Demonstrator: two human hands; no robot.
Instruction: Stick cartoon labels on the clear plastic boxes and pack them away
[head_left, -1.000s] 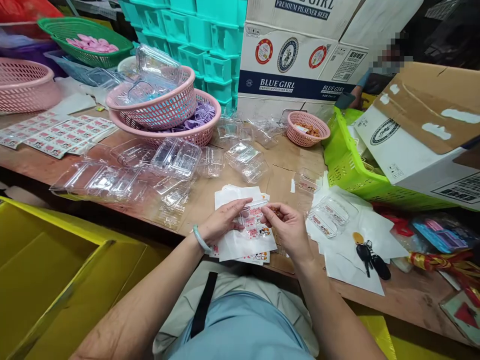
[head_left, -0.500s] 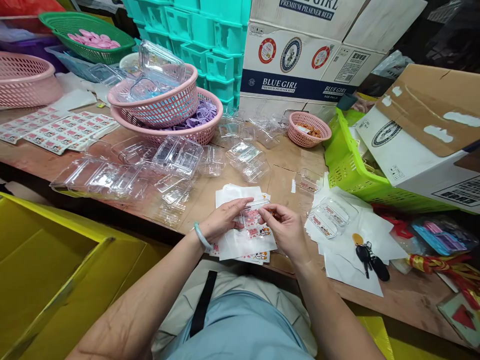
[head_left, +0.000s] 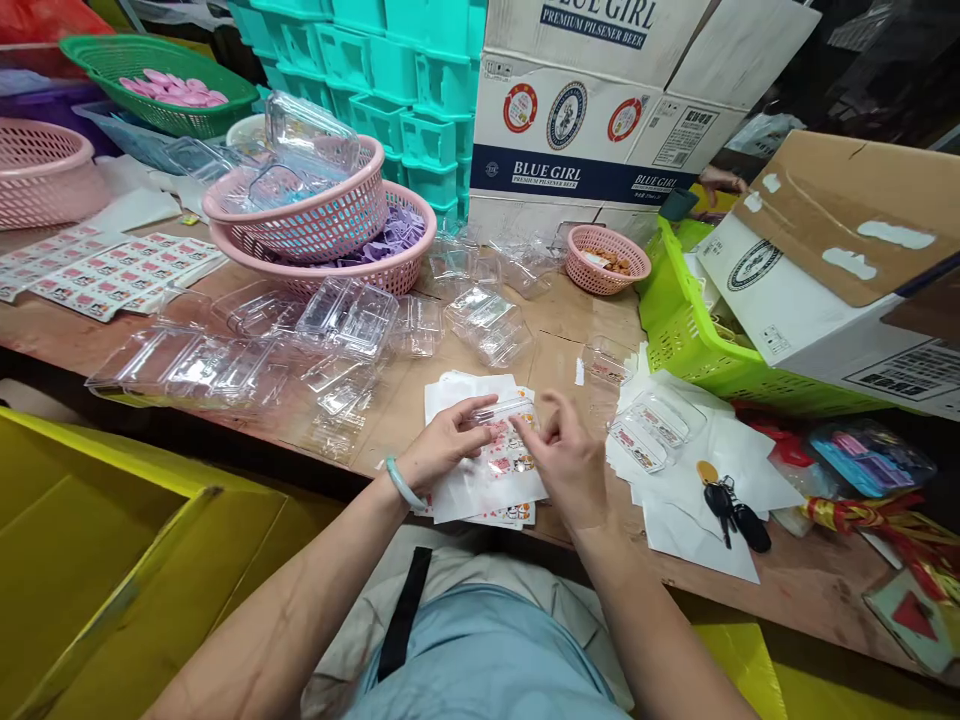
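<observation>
While a wooden table (head_left: 814, 600) stretches across the view, its middle covered with flat cardboard (head_left: 405, 395), stacked turquoise crates (head_left: 375, 60) and a tall white Blue Girl carton (head_left: 570, 165) wall in the far side. An open-topped yellow box (head_left: 82, 530) stands below the near left edge. At the right, a tilted carton (head_left: 847, 255) rests on a lime-green basket (head_left: 679, 310); another person's hand (head_left: 721, 182) shows just behind. An upper pink basket (head_left: 330, 225) sits in a lower one (head_left: 397, 275), with clear plastic boxes (head_left: 349, 320) strewn towards the person's hands.

Near the front edge, a sticker sheet (head_left: 506, 462) lies on a small pile of papers, directly under both hands. The left hand (head_left: 450, 445), partly curled, pinches a clear container (head_left: 499, 408) over the sheet; the right hand (head_left: 570, 460) is half open — thumb and forefinger parted, thumb tip by the container. Farther right, keys (head_left: 718, 505) lie on loose white paper (head_left: 675, 540).
</observation>
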